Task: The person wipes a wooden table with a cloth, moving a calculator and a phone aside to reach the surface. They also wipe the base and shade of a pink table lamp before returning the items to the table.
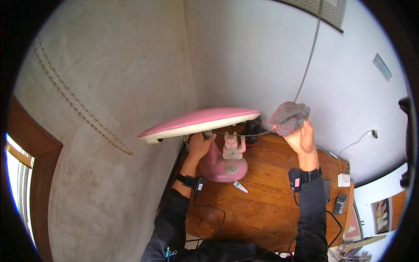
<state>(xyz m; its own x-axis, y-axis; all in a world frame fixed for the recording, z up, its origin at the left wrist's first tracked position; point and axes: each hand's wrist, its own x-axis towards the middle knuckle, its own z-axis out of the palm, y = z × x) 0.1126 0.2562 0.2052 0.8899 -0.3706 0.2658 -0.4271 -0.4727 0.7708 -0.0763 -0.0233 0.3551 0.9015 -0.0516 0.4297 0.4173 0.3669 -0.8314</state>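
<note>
A pink desk lamp stands on the wooden desk (262,196), with its wide pink and cream lampshade (203,122) tilted above its rounded base (209,172). Just under the shade, my left hand (200,145) grips the lamp's neck (212,155). My right hand (304,139) is raised over the desk to the right of the shade, holding a crumpled grey and pink cloth (289,118). One grey cord (307,65) comes down from above to the cloth; another stretch (253,135) runs from it towards my left hand. Whether the cloth wraps the cord is hidden.
A pink cat figure (231,144) sits at the lamp's base. In front lies a small white tube (240,187). At the right are a phone (326,190), a calculator (340,203) and a small white box (343,180). Behind stands a black object (252,131). Walls border the desk.
</note>
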